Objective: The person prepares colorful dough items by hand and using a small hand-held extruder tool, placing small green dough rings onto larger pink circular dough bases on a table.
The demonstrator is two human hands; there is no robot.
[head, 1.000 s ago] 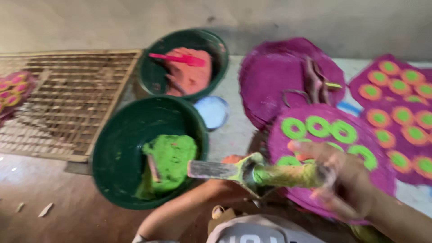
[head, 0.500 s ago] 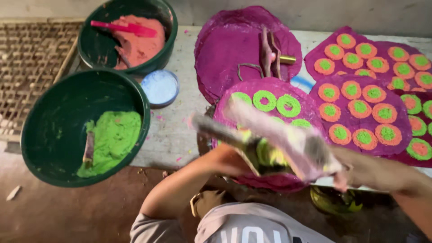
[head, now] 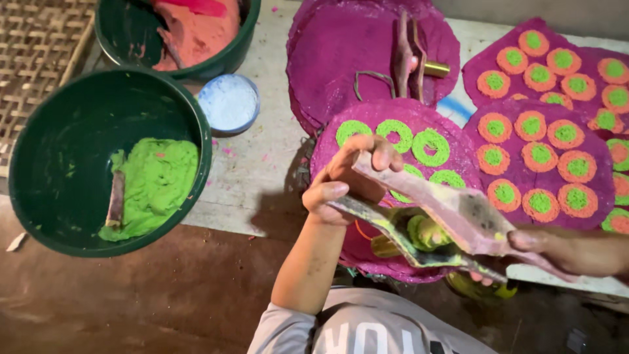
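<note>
Both hands hold a two-paddle wooden press (head: 452, 219) stained pink and green. My left hand (head: 347, 180) grips the spread ends of the two paddles. At the far right, my right hand (head: 570, 252) holds the other end. A lump of green dough (head: 426, 231) sits between the parted paddles. The press hangs over a round purple sheet (head: 367, 118) that bears green rings (head: 429, 145). To the left stands a dark green bowl (head: 59, 164) with green dough (head: 157, 183) and a small stick (head: 116, 198) in it.
A second green bowl (head: 131, 33) at the top holds orange-pink dough. A small pale blue dish (head: 228, 101) lies between bowls and sheets. Another press (head: 409, 56) rests on a plain purple sheet (head: 341, 52). Purple sheets with orange-and-green dots (head: 544, 170) fill the right. A woven mat (head: 33, 59) lies top left.
The view has swung right and closer. The press has moved from beside the green bowl to above the ringed purple sheet, and its paddles now stand apart, showing the green lump.
</note>
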